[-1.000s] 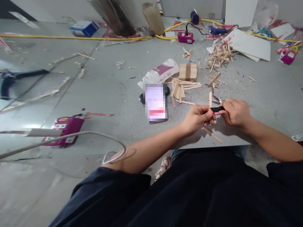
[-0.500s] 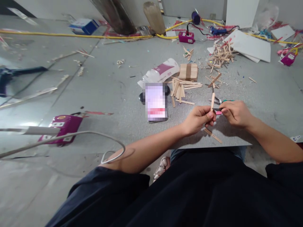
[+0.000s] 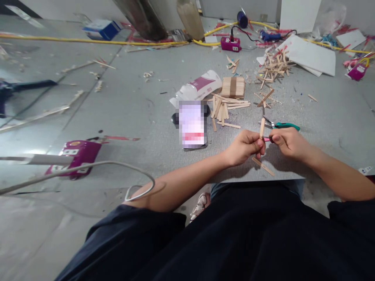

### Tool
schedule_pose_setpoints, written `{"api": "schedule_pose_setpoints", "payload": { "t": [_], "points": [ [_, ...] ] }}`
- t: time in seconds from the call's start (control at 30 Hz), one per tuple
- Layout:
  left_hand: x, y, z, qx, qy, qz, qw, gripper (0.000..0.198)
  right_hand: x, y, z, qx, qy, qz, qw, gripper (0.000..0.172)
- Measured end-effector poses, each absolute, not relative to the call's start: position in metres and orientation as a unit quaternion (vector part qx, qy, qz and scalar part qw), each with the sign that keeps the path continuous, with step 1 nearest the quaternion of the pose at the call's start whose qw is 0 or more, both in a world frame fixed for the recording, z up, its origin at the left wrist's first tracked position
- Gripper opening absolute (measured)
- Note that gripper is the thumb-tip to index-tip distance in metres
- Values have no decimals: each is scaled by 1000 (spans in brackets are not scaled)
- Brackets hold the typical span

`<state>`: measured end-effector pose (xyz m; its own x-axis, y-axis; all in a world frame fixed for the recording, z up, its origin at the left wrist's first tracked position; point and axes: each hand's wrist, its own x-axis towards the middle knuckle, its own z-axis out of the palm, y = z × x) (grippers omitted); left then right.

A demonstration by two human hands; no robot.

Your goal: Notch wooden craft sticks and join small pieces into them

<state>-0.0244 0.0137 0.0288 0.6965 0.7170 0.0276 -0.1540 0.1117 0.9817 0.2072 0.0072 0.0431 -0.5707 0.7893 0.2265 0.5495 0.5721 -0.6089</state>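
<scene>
My left hand (image 3: 246, 148) is closed round the lower part of a wooden craft stick (image 3: 262, 127), which stands nearly upright between thumb and fingers. Close on its right, my right hand (image 3: 288, 143) pinches a thin, dark, blade-like tool (image 3: 270, 137); most of it is hidden by the fingers. Something pink (image 3: 266, 139) shows between the two hands, too small to make out. Pliers with green handles (image 3: 288, 125) lie just beyond my right hand. Another craft stick (image 3: 263, 166) rests on the table below my left hand.
Loose craft sticks (image 3: 221, 109) lie beside a banded stack (image 3: 233, 87), a white bottle (image 3: 202, 86) on its side and a phone (image 3: 191, 125). Behind are a stick pile (image 3: 274, 66) and white boards (image 3: 315, 56). A white cable (image 3: 117, 164) crosses by my left arm.
My right hand has shifted slightly down, uncovering more of the pliers' green handles. The dark tool now shows less beside the stick. Both hands keep their hold.
</scene>
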Motion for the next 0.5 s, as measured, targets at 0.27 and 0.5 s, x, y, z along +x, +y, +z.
{"api": "schedule_pose_setpoints", "payload": {
  "t": [0.27, 0.5],
  "points": [
    [-25, 17, 31, 623, 262, 312, 668, 50, 206, 9, 49, -402, -832, 313, 218, 63],
    [-25, 20, 35, 646, 291, 341, 618, 37, 214, 9, 56, -372, -839, 324, 231, 64]
  ]
}}
